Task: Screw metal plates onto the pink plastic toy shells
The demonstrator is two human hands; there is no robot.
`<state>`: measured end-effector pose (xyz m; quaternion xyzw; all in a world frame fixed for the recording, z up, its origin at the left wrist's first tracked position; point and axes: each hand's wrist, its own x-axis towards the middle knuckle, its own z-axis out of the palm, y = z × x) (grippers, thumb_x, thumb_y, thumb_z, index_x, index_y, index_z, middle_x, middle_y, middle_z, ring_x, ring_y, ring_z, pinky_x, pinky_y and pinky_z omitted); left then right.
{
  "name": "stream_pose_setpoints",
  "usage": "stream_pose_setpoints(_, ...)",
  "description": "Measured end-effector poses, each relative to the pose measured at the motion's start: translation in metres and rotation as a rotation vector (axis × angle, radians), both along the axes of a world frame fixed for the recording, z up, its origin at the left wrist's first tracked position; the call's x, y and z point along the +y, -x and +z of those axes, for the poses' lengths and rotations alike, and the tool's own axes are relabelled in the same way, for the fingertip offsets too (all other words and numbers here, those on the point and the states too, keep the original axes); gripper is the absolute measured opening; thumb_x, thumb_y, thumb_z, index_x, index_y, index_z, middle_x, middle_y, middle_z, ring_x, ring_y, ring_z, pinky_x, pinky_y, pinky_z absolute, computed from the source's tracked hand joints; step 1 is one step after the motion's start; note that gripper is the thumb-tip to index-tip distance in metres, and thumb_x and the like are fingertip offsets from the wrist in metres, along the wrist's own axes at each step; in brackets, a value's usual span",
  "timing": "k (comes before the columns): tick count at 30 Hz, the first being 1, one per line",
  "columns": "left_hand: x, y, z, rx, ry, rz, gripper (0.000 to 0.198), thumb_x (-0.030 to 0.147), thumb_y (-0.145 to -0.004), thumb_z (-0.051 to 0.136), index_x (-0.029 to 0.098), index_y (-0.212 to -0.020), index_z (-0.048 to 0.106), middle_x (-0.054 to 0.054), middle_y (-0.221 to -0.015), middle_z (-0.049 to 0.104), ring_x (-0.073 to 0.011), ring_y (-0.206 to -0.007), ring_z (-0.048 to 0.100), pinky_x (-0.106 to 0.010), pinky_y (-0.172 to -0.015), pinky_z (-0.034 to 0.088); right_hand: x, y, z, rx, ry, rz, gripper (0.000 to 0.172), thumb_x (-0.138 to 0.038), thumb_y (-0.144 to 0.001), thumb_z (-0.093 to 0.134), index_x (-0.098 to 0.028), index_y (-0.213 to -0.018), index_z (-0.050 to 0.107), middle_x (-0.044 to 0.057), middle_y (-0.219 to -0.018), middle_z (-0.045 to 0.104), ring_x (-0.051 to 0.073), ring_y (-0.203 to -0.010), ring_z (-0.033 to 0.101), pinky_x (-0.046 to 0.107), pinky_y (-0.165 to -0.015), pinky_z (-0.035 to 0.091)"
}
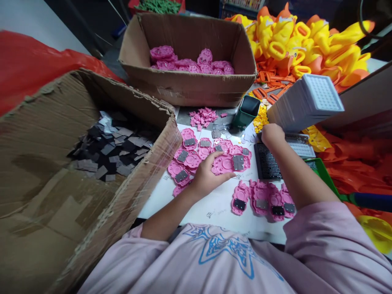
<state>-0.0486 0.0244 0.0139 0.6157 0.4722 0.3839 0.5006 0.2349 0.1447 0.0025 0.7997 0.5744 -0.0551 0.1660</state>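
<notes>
My left hand grips a pink plastic casing half by its left end, thumb on the near edge and fingers on the far one. A grey square plate sits on that casing's right part. My right hand is bent down over the far edge of a black perforated tray, near a tall stack of white trays; its fingers are hidden from view. More pink casings with grey plates lie left of and beyond my left hand. Several others, with black or grey plates, lie nearer my body.
A cardboard box of pink casings stands at the back. On the left, another box holds black and grey squares. Small pink pieces lie by a dark green container. Yellow-orange toy bodies are heaped back right; a green tray sits right.
</notes>
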Motion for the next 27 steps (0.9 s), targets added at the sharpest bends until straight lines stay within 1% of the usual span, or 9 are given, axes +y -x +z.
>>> stream_pose_setpoints(3,-0.001,0.000,0.001,-0.208,0.119,-0.015,0.070,0.035,-0.063,0.084,0.020,-0.125,0.053,-0.011,-0.128,0.057,-0.0259,-0.116,0.056,-0.038,-0.098,0.047,-0.007,0.004,0.012,-0.039,-0.007,0.007,0.037,-0.039,-0.090,0.053,-0.011,-0.113,0.056,0.010,-0.112,0.058,0.016,-0.103,0.057,0.038,-0.091,0.052)
stream_pose_setpoints(7,-0.002,-0.001,0.004,-0.373,0.082,-0.011,0.066,0.024,-0.064,0.082,0.020,-0.124,0.053,-0.009,-0.130,0.055,-0.0247,-0.122,0.052,-0.037,-0.105,0.042,-0.019,0.002,0.028,-0.034,-0.053,0.093,0.038,-0.039,-0.090,0.053,-0.010,-0.115,0.056,0.011,-0.114,0.057,0.018,-0.106,0.057,0.039,-0.094,0.050)
stream_pose_setpoints(12,-0.009,0.010,0.005,-0.403,0.042,0.041,0.056,0.021,-0.073,0.073,0.021,-0.125,0.053,-0.009,-0.133,0.053,-0.0233,-0.121,0.053,-0.034,-0.098,0.048,-0.032,-0.012,0.035,0.011,-0.019,0.129,0.036,-0.040,-0.090,0.053,-0.012,-0.114,0.056,0.009,-0.113,0.058,0.017,-0.105,0.057,0.039,-0.093,0.050)
stream_pose_setpoints(15,-0.016,0.025,0.001,-0.331,0.012,0.075,0.046,0.025,-0.077,0.069,0.020,-0.121,0.057,-0.008,-0.129,0.057,-0.0216,-0.124,0.051,-0.034,-0.107,0.040,-0.033,-0.018,0.032,0.041,0.026,0.145,0.036,-0.040,-0.090,0.052,-0.014,-0.114,0.056,0.009,-0.114,0.058,0.016,-0.105,0.056,0.038,-0.093,0.051)
stream_pose_setpoints(18,-0.022,0.038,-0.001,-0.262,0.024,0.080,0.045,0.028,-0.079,0.068,0.020,-0.123,0.057,-0.008,-0.130,0.057,-0.0203,-0.124,0.050,-0.033,-0.108,0.038,-0.028,-0.021,0.027,0.059,0.094,0.165,0.037,-0.041,-0.090,0.052,-0.013,-0.115,0.056,0.009,-0.115,0.057,0.017,-0.106,0.056,0.038,-0.093,0.050)
stream_pose_setpoints(20,-0.025,0.043,0.000,-0.237,0.057,0.092,0.050,0.027,-0.077,0.070,0.020,-0.125,0.055,-0.008,-0.128,0.057,-0.0190,-0.116,0.054,-0.031,-0.101,0.042,-0.022,-0.021,0.023,0.068,0.157,0.173,0.037,-0.041,-0.090,0.053,-0.013,-0.114,0.056,0.009,-0.114,0.057,0.017,-0.104,0.057,0.038,-0.092,0.051)
stream_pose_setpoints(22,-0.027,0.045,0.004,-0.238,0.130,0.095,0.054,0.028,-0.075,0.072,0.020,-0.126,0.055,-0.007,-0.115,0.061,-0.0160,-0.097,0.059,-0.027,-0.086,0.048,-0.013,-0.020,0.021,0.072,0.224,0.173,0.037,-0.041,-0.090,0.053,-0.013,-0.113,0.057,0.009,-0.113,0.058,0.016,-0.104,0.057,0.037,-0.091,0.051)
stream_pose_setpoints(25,-0.026,0.043,0.010,-0.309,0.246,0.073,0.054,0.028,-0.071,0.075,0.018,-0.121,0.057,-0.003,-0.093,0.061,-0.0102,-0.071,0.055,-0.022,-0.064,0.046,-0.001,-0.020,0.018,0.074,0.307,0.162,0.037,-0.041,-0.090,0.053,-0.014,-0.114,0.056,0.009,-0.114,0.057,0.016,-0.103,0.057,0.037,-0.091,0.051)
stream_pose_setpoints(27,-0.025,0.040,0.012,-0.384,0.291,0.067,0.051,0.026,-0.068,0.077,0.017,-0.114,0.059,0.000,-0.086,0.059,-0.0087,-0.067,0.053,-0.020,-0.060,0.044,0.004,-0.019,0.017,0.080,0.338,0.150,0.037,-0.041,-0.089,0.053,-0.013,-0.114,0.056,0.009,-0.114,0.057,0.016,-0.104,0.057,0.037,-0.091,0.051)
